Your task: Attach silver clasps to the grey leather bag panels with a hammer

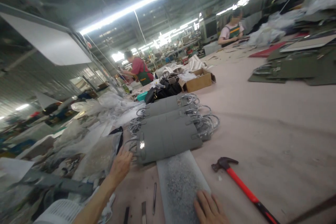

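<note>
A grey bag panel [168, 136] with cord-like handles and a shiny metal fitting lies on top of a row of similar grey panels [165, 106]. At its left end, my left hand [122, 163] has curled fingers closed at the handle; the fingertips are partly hidden. My right hand [210, 207] rests flat with fingers stretched out, on the right edge of a speckled stone slab [178, 175]. The slab's far end passes under the front panel. To the right lies a claw hammer [243, 185] with a red and black handle.
Slim metal tools [154, 197] lie left of the slab. Clear plastic wrapping [97, 147] heaps up along the left. Beyond the panels stand a cardboard box [198, 81] and black items [164, 91]. Dark green panels [296, 64] are stacked at right. Two people work farther back.
</note>
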The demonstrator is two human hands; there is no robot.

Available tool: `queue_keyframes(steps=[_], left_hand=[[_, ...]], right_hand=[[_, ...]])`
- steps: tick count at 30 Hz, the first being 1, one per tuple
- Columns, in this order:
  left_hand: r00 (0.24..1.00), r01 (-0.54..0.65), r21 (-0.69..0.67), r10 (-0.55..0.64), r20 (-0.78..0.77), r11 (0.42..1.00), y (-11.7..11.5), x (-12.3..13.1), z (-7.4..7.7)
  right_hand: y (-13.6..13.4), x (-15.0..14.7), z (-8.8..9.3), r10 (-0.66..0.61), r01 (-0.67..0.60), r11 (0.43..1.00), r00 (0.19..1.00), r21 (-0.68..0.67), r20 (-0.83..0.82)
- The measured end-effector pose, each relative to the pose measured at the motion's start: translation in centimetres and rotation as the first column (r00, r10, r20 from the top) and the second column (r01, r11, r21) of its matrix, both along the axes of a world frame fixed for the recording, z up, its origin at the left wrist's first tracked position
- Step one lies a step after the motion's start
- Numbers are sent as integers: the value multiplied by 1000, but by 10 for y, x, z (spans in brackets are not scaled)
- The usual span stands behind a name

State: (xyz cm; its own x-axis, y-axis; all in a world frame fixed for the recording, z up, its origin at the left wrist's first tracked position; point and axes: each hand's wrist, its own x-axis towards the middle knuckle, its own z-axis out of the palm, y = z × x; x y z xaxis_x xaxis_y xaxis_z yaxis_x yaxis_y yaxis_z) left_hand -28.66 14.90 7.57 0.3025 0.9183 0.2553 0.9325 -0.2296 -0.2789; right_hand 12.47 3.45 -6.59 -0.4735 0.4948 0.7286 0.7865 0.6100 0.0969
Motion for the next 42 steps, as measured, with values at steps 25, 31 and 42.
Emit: queue_keyframes(steps=[25, 31, 42], left_hand=[[393, 6, -653, 599, 698, 757, -236, 356, -55], [408, 43, -647, 578, 707, 761, -230, 353, -49], [407, 121, -617, 528, 745, 777, -236, 345, -42]], right_hand=[[5, 53, 15, 36, -429, 581, 862, -691, -505], [9, 44, 11, 114, -452, 560, 872, -694, -476], [-7, 42, 11, 33, -363, 691, 880, -625, -474]])
